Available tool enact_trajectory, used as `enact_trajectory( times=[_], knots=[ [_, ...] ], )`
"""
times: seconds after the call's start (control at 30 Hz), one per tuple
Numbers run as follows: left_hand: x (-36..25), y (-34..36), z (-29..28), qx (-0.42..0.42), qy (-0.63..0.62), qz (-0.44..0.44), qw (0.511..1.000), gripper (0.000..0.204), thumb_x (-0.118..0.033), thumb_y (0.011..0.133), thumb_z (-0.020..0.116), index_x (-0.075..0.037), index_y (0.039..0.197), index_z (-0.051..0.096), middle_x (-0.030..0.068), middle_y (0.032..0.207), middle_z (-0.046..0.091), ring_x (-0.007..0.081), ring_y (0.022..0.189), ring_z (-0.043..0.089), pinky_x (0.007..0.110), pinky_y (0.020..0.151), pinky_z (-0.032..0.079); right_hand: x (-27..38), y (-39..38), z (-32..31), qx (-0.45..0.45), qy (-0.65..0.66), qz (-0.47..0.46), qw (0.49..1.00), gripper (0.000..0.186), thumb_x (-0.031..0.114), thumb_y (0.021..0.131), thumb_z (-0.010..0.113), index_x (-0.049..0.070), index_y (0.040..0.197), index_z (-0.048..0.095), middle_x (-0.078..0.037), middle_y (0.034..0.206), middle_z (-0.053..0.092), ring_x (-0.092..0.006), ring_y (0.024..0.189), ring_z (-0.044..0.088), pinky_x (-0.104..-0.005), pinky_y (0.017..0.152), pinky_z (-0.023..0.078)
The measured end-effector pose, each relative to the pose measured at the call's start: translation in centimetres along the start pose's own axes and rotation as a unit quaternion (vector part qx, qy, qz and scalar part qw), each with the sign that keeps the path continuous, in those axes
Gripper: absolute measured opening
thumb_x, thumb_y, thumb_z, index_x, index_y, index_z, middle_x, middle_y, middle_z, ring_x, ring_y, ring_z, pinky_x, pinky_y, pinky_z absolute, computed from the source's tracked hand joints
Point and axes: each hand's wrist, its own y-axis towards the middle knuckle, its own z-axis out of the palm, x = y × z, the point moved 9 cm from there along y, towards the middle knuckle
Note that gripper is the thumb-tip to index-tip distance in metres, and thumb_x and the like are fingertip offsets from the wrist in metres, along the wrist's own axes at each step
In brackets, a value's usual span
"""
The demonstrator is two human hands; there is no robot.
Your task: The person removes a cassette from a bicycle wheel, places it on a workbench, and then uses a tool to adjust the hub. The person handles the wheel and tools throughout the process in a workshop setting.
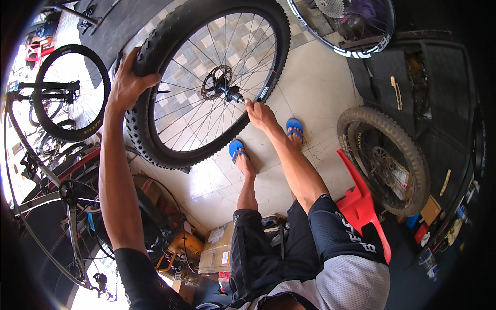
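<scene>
A bicycle wheel with a thick knobby black tyre point(140, 137) is held up in front of me, tilted. My left hand point(128, 80) grips the tyre at its left side, thumb on the inner side. At the wheel's middle is a black hub point(221, 87) with a brake disc point(211, 82) and thin spokes. The hub's axle end point(241, 99) points toward me. My right hand point(262, 114) is closed, with thumb and fingers pinched on that axle end. The fingertips partly hide it.
A muddy wheel point(421, 178) leans by a dark cabinet point(449, 88) on the right, near a red plastic chair point(359, 201). Another wheel point(297, 15) is at the upper right. Bicycle parts, a front wheel point(44, 121) and a cardboard box point(214, 253) lie left and below.
</scene>
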Motion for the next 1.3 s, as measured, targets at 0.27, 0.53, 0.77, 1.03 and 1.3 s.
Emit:
enact_trajectory(
  times=[0.27, 0.53, 0.77, 1.03, 1.3],
  knots=[
    [-0.8, -0.3, 0.1, -0.007, 0.001, 0.024, 1.0, 0.099, -0.041, 0.062, 0.08, 0.005, 0.145, 0.053, 0.028, 0.12, 0.067, 0.0384, 0.106, 0.068, 0.042, 0.098, 0.051, 1.1, -2.1, -1.2, -0.083, -0.018, -0.05, 0.995, 0.048, 0.044, 0.107, 0.05, -0.003, 0.102, 0.062, -0.032, 0.09, 0.071, -0.0503, 0.092, 0.07, -0.0581, 0.081, 0.056],
    [-1.9, -0.1, 0.3, 0.0, 0.003, 0.039, 0.999, 0.093, -0.039, 0.062, 0.08, 0.002, 0.142, 0.055, 0.0255, 0.11, 0.069, 0.0358, 0.094, 0.069, 0.043, 0.09, 0.052, 1.4, -2.3, -1.1, -0.042, -0.117, -0.06, 0.99, 0.037, 0.043, 0.105, 0.056, 0.006, 0.104, 0.058, -0.023, 0.08, 0.073, -0.0455, 0.079, 0.072, -0.0567, 0.071, 0.057],
    [-2.5, -0.1, 0.2, 0.009, 0.001, 0.04, 0.999, 0.09, -0.038, 0.062, 0.08, -0.001, 0.141, 0.056, 0.0247, 0.109, 0.069, 0.0364, 0.093, 0.069, 0.042, 0.089, 0.053, 2.2, -3.0, -1.9, -0.073, -0.167, -0.076, 0.98, 0.033, 0.043, 0.105, 0.057, 0.01, 0.104, 0.056, -0.017, 0.074, 0.073, -0.0422, 0.071, 0.073, -0.0549, 0.063, 0.057],
    [-2.8, -0.3, 0.5, 0.013, -0.016, 0.036, 0.999, 0.088, -0.035, 0.063, 0.081, -0.003, 0.141, 0.057, 0.0244, 0.108, 0.07, 0.0363, 0.096, 0.07, 0.042, 0.092, 0.053, 1.6, -3.7, -1.6, -0.081, -0.12, -0.045, 0.988, 0.039, 0.05, 0.105, 0.054, 0.011, 0.111, 0.059, -0.018, 0.079, 0.074, -0.0445, 0.074, 0.072, -0.0567, 0.066, 0.056],
    [-4.8, -0.4, 0.5, -0.025, 0.037, -0.019, 0.999, 0.083, -0.036, 0.066, 0.081, -0.005, 0.141, 0.06, 0.0244, 0.111, 0.074, 0.0369, 0.101, 0.073, 0.042, 0.094, 0.055, 1.4, -0.6, -0.7, -0.046, -0.113, -0.016, 0.992, 0.044, 0.048, 0.106, 0.048, 0.006, 0.105, 0.062, -0.025, 0.089, 0.074, -0.0485, 0.088, 0.071, -0.0602, 0.078, 0.055]
  ],
)
